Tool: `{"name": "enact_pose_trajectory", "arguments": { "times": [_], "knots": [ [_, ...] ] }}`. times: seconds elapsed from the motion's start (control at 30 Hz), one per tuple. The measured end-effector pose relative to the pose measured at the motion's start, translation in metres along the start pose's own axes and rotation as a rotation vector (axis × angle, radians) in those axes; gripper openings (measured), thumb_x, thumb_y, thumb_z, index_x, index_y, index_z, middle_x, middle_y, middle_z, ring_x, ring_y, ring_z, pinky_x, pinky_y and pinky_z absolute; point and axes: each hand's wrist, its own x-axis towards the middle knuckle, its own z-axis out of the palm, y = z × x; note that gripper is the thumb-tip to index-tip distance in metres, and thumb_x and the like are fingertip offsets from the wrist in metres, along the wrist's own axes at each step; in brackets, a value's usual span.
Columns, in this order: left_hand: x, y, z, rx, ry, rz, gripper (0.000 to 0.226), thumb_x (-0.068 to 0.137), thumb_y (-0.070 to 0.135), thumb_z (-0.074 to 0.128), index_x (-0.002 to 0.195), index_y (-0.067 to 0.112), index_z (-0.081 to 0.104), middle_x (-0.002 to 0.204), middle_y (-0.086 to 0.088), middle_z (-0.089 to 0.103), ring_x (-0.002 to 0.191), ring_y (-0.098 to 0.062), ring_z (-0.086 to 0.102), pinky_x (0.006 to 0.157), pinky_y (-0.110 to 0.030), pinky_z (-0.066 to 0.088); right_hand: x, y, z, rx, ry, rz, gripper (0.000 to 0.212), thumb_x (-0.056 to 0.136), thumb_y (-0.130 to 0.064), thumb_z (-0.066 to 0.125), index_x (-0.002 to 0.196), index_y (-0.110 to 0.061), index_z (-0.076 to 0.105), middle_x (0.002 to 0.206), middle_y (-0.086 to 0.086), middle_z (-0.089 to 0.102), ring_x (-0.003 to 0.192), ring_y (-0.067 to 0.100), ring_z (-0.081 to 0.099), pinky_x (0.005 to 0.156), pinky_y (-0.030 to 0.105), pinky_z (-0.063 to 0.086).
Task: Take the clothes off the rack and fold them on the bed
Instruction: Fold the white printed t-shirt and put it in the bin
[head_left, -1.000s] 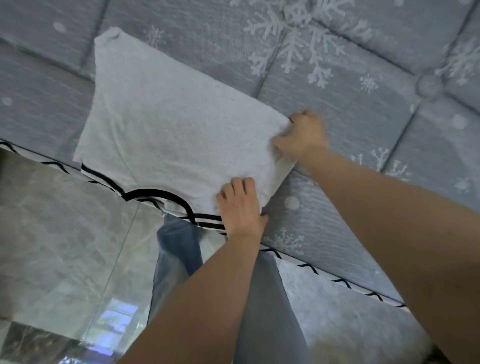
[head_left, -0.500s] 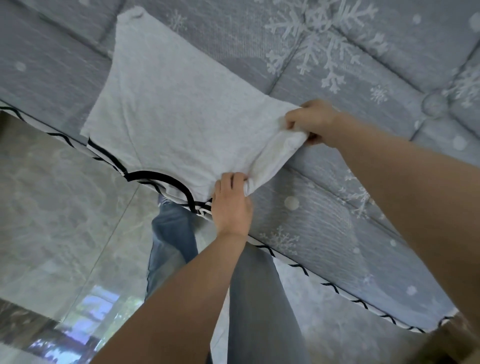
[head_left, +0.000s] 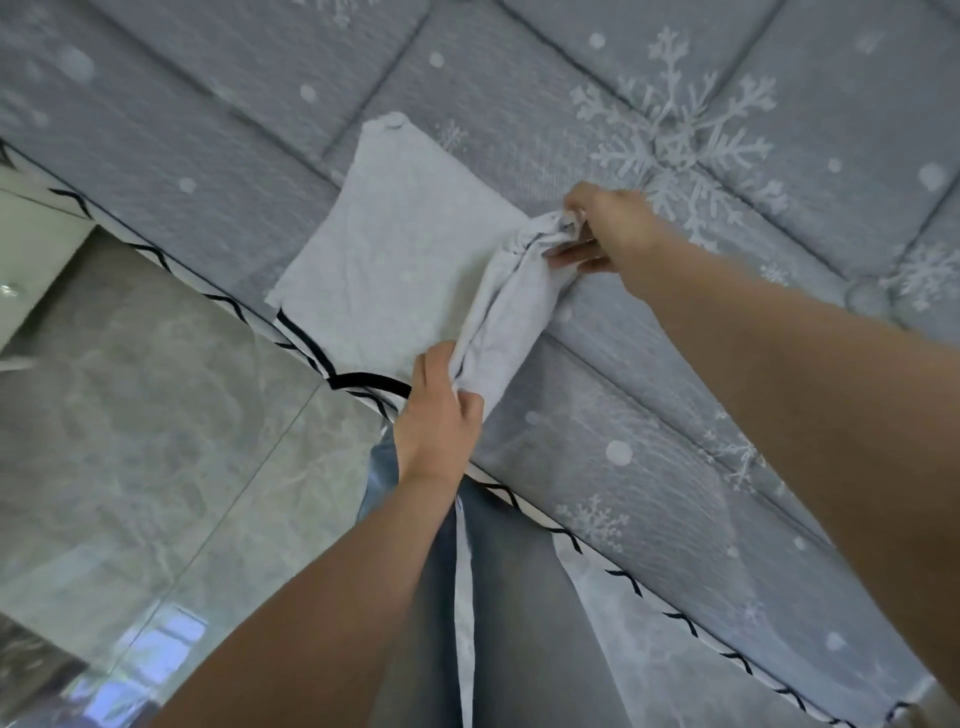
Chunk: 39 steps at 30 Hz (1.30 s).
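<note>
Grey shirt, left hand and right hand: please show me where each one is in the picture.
Grey shirt (head_left: 384, 270): head view, on the flat part lying on the bed.
Left hand (head_left: 439, 421): head view, on the back of the hand, gripping the shirt's near edge.
Right hand (head_left: 610, 228): head view, on the back of the hand, gripping the bunched far edge.

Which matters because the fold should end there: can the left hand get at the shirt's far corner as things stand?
Probably not at once. The left hand grips the shirt's lifted near edge, and the far corner lies across the cloth on the bed. Nothing blocks the way.
</note>
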Motion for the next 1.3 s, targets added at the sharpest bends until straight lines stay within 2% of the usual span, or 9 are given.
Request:
{"name": "enact_pose_trajectory", "arguments": {
  "times": [0.13,0.33,0.43,0.57,0.9,1.0,1.1,1.2,1.3],
  "knots": [
    [0.014,-0.020,-0.020,-0.254,-0.111,0.028,0.060,0.082,0.012,0.068,0.131,0.033,0.041,0.125,0.008,0.051,0.099,-0.004,0.049,0.081,-0.034,0.051,0.008,-0.013,0.028,0.001,-0.131,-0.030,0.026,0.092,-0.023,0.045,0.102,-0.007,0.063,0.087,0.009,0.078,0.083,0.022,0.076,0.079,0.031,0.052],
    [0.041,-0.025,-0.046,-0.434,0.048,-0.040,0.051,0.086,0.010,0.067,0.125,0.036,0.047,0.116,0.011,0.053,0.104,-0.006,0.053,0.088,-0.022,0.047,0.031,-0.012,0.065,-0.177,0.054,-0.343,0.009,0.088,-0.011,0.070,0.096,-0.013,0.065,0.087,0.004,0.075,0.081,0.016,0.073,0.079,0.029,0.060],
    [0.066,-0.034,-0.066,-0.483,0.184,-0.060,0.027,0.093,0.014,0.065,0.116,0.026,0.058,0.107,0.022,0.058,0.101,0.002,0.056,0.089,-0.015,0.046,0.037,-0.024,0.084,-0.320,0.167,-0.462,0.015,0.093,-0.026,0.069,0.102,-0.016,0.063,0.091,0.003,0.071,0.083,0.016,0.066,0.061,0.004,0.044],
    [0.094,-0.050,-0.086,-0.432,0.260,-0.021,0.014,0.096,0.021,0.063,0.108,0.028,0.062,0.103,0.024,0.060,0.101,0.005,0.055,0.086,-0.003,0.038,0.049,-0.044,0.110,-0.367,0.223,-0.510,0.012,0.097,-0.031,0.061,0.093,-0.020,0.060,0.089,0.003,0.072,0.078,0.018,0.067,0.069,0.030,0.055],
    [0.151,-0.082,-0.110,-0.501,0.418,-0.075,0.014,0.092,0.027,0.068,0.105,0.027,0.063,0.104,0.019,0.063,0.099,0.007,0.056,0.085,-0.005,0.041,0.088,-0.082,0.166,-0.727,0.411,-0.599,0.037,0.103,-0.043,0.046,0.114,-0.012,0.062,0.104,0.006,0.067,0.093,0.023,0.060,0.070,0.028,0.034],
    [0.165,-0.096,-0.104,-0.254,0.553,-0.223,0.023,0.089,0.021,0.063,0.111,0.027,0.065,0.116,0.011,0.062,0.110,-0.010,0.057,0.092,-0.028,0.045,0.094,-0.069,0.183,-0.613,0.323,-0.623,0.040,0.103,-0.041,0.047,0.133,-0.015,0.054,0.118,0.006,0.066,0.111,0.023,0.060,0.080,0.026,0.039],
    [0.160,-0.092,-0.099,0.093,0.648,-0.103,0.044,0.084,0.017,0.054,0.126,0.026,0.060,0.142,0.003,0.051,0.138,-0.022,0.043,0.112,-0.044,0.032,0.084,-0.036,0.190,-0.671,0.174,-0.842,0.060,0.104,-0.041,0.040,0.157,-0.016,0.026,0.158,0.008,0.035,0.146,0.023,0.032,0.120,0.035,0.026],
    [0.147,-0.074,-0.076,0.388,0.392,0.268,0.054,0.096,0.022,0.040,0.150,0.020,0.039,0.161,0.001,0.028,0.152,-0.026,0.016,0.123,-0.051,0.012,0.071,-0.003,0.197,-0.902,0.177,-1.084,0.060,0.107,-0.034,0.037,0.159,-0.011,0.018,0.167,0.010,0.013,0.155,0.025,0.008,0.126,0.046,0.008],
    [0.150,-0.079,-0.052,0.517,0.235,0.201,0.060,0.103,0.038,0.028,0.159,0.024,0.011,0.167,0.000,0.002,0.154,-0.026,-0.002,0.122,-0.053,0.008,0.074,0.016,0.204,-1.122,0.120,-1.180,0.059,0.108,-0.035,0.034,0.159,-0.011,0.018,0.168,0.008,0.013,0.155,0.026,0.005,0.125,0.050,0.007]
  ]
}}
